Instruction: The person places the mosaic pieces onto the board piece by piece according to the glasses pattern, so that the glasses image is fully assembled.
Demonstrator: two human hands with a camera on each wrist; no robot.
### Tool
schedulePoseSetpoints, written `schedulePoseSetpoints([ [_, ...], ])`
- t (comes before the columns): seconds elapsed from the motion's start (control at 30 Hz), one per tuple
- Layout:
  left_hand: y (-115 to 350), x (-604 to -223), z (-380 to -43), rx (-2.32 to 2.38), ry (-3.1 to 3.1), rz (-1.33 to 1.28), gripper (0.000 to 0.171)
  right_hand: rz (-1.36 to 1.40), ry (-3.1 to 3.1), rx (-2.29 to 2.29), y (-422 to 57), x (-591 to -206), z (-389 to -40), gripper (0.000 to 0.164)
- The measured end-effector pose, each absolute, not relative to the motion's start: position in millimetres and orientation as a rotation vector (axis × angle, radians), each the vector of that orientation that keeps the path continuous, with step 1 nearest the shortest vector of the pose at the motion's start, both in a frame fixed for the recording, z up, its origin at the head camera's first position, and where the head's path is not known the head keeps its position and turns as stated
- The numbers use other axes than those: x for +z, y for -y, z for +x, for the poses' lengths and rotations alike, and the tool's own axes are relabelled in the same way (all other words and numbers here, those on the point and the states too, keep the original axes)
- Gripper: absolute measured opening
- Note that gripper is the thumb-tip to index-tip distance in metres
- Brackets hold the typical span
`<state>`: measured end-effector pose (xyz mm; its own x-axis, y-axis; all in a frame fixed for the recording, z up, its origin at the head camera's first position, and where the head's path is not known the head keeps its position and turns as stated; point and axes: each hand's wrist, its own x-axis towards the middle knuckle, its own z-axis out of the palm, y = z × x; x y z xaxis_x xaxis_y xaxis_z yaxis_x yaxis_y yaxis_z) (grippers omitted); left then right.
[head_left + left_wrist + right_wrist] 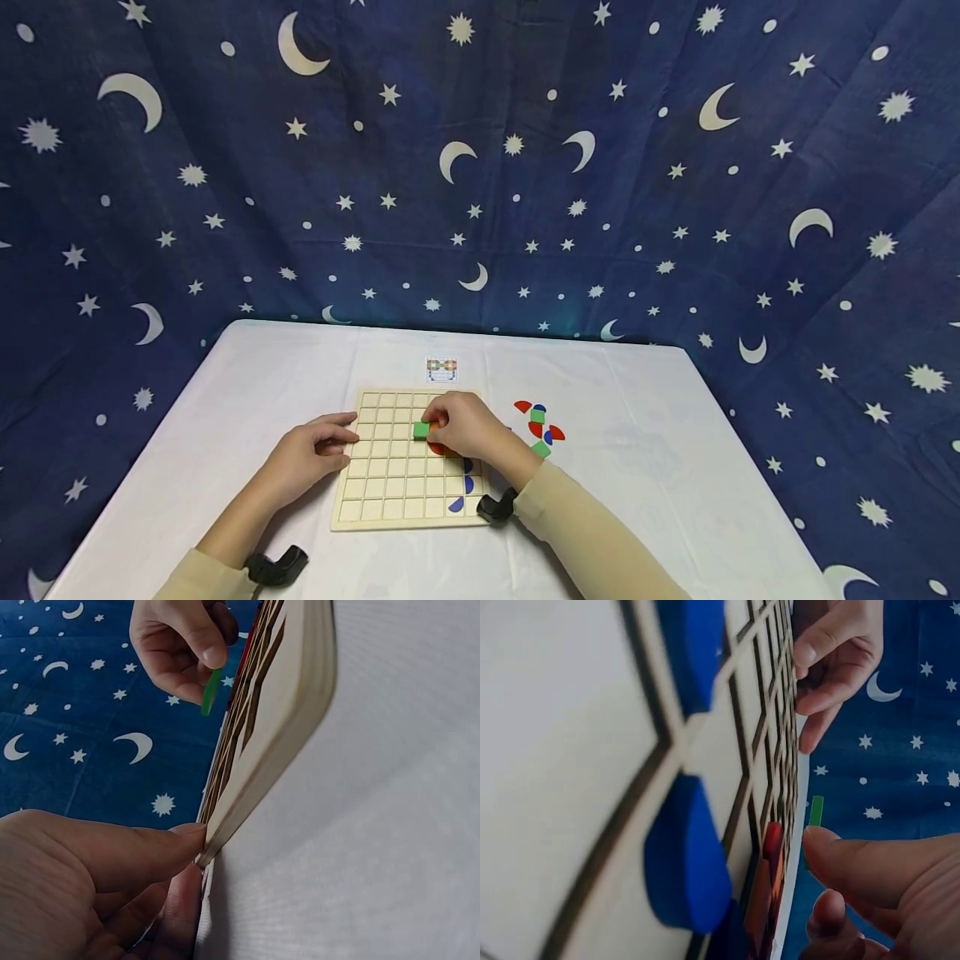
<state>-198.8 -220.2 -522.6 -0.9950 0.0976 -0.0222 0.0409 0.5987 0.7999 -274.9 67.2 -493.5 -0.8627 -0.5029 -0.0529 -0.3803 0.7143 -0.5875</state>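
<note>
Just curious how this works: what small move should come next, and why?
Probably lower the green square tile into a nearby bare cell of the wooden grid board: the right fingers pinch it clear of the board, while the left fingers touch the board's edge.

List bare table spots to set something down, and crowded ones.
Free: table right of the loose pieces to its right edge, and left of the left hand to its left edge. Crowded: right side of the board, with blue pieces and the right hand over it, and the loose pieces' patch.
</note>
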Motion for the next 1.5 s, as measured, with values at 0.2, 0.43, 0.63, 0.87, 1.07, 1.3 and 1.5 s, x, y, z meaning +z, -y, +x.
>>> schedulePoseSetpoints([
  [0.2, 220, -522, -198, 1.375, -2.768, 0.134, 0.03, -0.707, -2.736, -0.818, -64, -494, -276, 0.015],
  [0.43, 221, -522, -197, 1.386, -2.769, 0.136, 0.029, -0.699, -2.735, -0.818, -62, -495, -275, 0.017],
  [0.63, 221, -523, -199, 1.378, -2.774, 0.137, 0.029, -0.697, -2.761, -0.79, -62, -497, -275, 0.013],
  [0.87, 221, -523, -200, 1.37, -2.78, 0.137, 0.029, -0.677, -2.781, -0.776, -60, -499, -275, 0.011],
  [1.07, 221, -524, -198, 1.391, -2.76, 0.137, 0.029, -0.67, -2.753, -0.828, -62, -498, -273, 0.011],
  [1.3, 222, -525, -198, 1.386, -2.767, 0.133, 0.029, -0.658, -2.717, -0.926, -80, -491, -271, 0.009],
  [1.5, 222, -525, -198, 1.376, -2.775, 0.134, 0.029, -0.539, -2.726, -0.945, -110, -484, -264, 0.01],
])
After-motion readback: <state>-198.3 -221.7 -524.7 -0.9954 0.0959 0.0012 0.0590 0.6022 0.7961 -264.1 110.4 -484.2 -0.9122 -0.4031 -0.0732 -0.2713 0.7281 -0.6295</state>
